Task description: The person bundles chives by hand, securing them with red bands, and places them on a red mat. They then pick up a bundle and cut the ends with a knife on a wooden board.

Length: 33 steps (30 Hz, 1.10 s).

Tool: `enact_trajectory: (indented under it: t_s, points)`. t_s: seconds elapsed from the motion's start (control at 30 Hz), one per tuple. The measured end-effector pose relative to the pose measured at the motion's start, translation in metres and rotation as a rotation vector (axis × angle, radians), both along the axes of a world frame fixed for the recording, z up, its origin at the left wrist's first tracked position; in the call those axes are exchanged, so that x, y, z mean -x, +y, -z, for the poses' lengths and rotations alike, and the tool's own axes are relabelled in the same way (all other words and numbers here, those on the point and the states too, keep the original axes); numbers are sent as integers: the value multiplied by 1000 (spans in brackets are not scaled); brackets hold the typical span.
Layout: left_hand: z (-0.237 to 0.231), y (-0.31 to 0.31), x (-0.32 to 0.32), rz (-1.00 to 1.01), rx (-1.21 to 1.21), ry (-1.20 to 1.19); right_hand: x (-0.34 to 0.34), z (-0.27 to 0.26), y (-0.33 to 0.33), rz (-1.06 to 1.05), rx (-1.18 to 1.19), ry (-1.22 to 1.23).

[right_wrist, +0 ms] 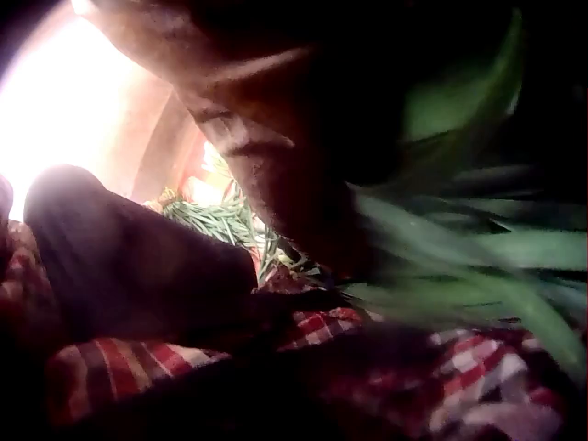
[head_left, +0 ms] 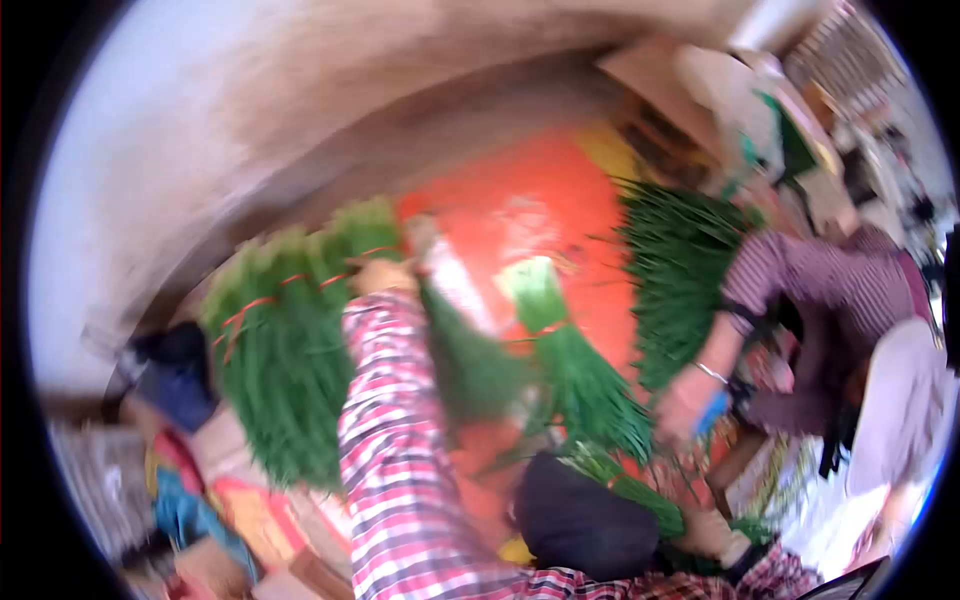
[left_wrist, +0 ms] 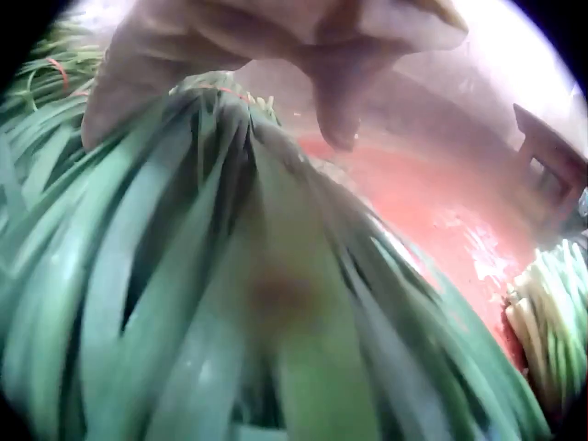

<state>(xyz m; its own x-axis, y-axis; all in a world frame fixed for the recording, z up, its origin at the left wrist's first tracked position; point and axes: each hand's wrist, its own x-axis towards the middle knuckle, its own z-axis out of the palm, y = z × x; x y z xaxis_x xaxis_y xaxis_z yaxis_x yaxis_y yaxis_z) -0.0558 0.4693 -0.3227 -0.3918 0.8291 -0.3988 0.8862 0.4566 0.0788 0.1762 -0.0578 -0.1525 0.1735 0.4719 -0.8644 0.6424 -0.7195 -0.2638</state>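
Several banded bundles of long green leaves point(head_left: 290, 370) lie side by side at the left in the head view. My left hand point(head_left: 382, 275) is at the pale, banded end of the rightmost one. In the left wrist view this hand point(left_wrist: 266, 46) spans the bundle point(left_wrist: 230, 276), fingers spread, the thumb hanging apart at its right. Low in the head view, my right hand point(head_left: 705, 535) grips a smaller green bundle point(head_left: 640, 495) beside my dark-clad knee point(head_left: 585, 515). The right wrist view is dark: the hand point(right_wrist: 276, 119) shows beside green leaves point(right_wrist: 478, 266), its fingertips hidden.
On the red surface point(head_left: 480, 200) lie a single banded bundle point(head_left: 565, 350) and a large pile of leaves point(head_left: 675, 270). Another person's hand point(head_left: 685, 405) is beside the pile at the right. Cartons point(head_left: 665, 90) stand at the back, and a wall point(head_left: 250, 100) curves behind.
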Motion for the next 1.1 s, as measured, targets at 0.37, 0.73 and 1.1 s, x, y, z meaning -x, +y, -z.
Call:
enact_trajectory:
  t_s: [0.37,0.73,1.1]
  points:
    - [147,85,46,360,231,182,11,9,-43,-7,-23,-79]
    - [-67,-13,-7,304,-452,-1209,13,26,-81,81,38,-81]
    - [-219,-130,-71,1177,-528,-1196,-1,-71,-111,-105,-253,-338]
